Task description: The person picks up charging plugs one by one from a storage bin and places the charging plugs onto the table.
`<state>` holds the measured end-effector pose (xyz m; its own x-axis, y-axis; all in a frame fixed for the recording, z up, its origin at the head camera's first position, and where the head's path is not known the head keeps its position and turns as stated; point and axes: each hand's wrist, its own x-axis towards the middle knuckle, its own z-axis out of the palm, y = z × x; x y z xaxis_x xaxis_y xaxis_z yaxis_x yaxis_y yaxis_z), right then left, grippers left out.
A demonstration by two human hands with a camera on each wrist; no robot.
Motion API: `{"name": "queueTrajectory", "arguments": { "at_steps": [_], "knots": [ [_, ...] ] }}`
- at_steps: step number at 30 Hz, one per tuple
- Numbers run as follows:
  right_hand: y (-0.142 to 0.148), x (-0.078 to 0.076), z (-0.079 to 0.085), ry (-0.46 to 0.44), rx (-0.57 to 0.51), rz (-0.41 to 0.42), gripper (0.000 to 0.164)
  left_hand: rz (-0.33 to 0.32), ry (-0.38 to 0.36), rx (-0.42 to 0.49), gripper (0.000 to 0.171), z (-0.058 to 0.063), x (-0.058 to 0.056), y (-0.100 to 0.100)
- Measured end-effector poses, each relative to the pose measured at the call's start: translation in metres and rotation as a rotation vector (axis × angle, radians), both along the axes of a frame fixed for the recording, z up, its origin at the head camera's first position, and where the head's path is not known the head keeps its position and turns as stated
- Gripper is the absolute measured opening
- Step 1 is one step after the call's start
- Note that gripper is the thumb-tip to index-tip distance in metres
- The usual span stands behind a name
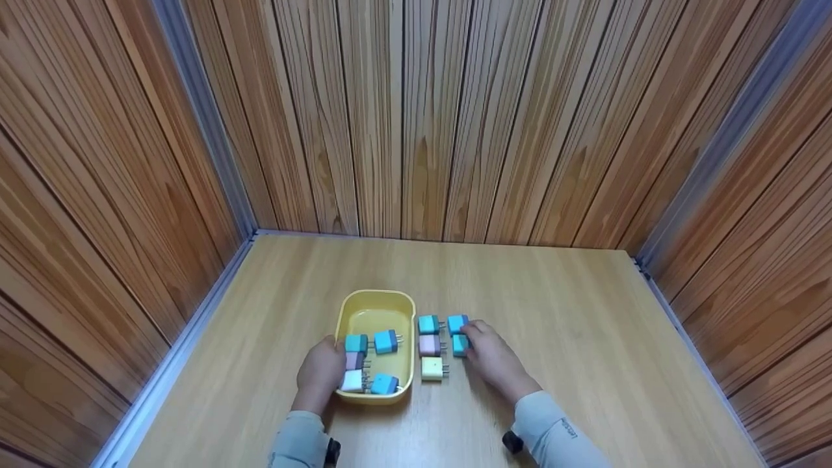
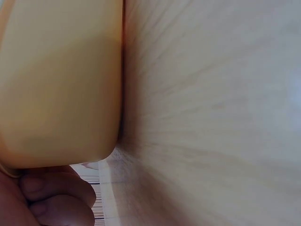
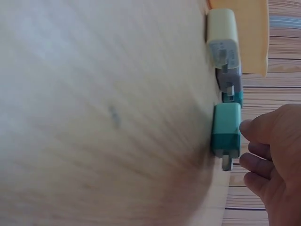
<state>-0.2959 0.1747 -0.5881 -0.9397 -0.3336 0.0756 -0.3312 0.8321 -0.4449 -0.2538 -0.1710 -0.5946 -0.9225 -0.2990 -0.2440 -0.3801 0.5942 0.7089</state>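
Observation:
My left hand grips the left rim of a yellow plastic box; in the left wrist view its fingers bend beneath the box's edge. Inside the box lie several plug chargers, among them a blue one and a white one. Right of the box, my right hand reaches over a blue charger and a teal charger. In the right wrist view the thumb meets the top edge of the teal charger. The index finger is hidden there, so a pinch cannot be confirmed.
Between the box and my right hand stands a column of chargers: teal, purple and pale yellow, prongs pointing right. They lie on a light wooden table. Wood-plank walls enclose its back and both sides.

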Motion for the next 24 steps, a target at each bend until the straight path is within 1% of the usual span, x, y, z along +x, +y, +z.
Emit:
{"name": "queueTrajectory", "arguments": {
  "at_steps": [5,11,14,18,21,24],
  "knots": [
    [-0.005,0.001,0.004,0.039,0.016,-0.004,0.052,0.004,-0.002,0.025,0.040,0.001,0.000,0.000],
    [-0.012,0.001,0.007,0.114,0.024,0.050,0.047,0.010,-0.012,0.000,0.044,0.002,-0.001,-0.001],
    [-0.015,0.002,0.010,0.111,0.020,0.045,0.048,0.007,-0.014,-0.001,0.042,0.003,-0.001,-0.002],
    [-0.019,0.003,0.013,0.082,0.030,0.031,0.051,0.013,-0.032,0.015,0.040,0.002,-0.001,-0.001],
    [-0.024,0.004,0.017,0.083,0.028,0.044,0.052,0.017,-0.041,0.023,0.039,0.002,-0.001,-0.001],
    [-0.028,0.006,0.021,0.102,0.012,0.064,0.051,0.017,-0.040,0.033,0.040,0.002,-0.001,0.000]
  ]
}}
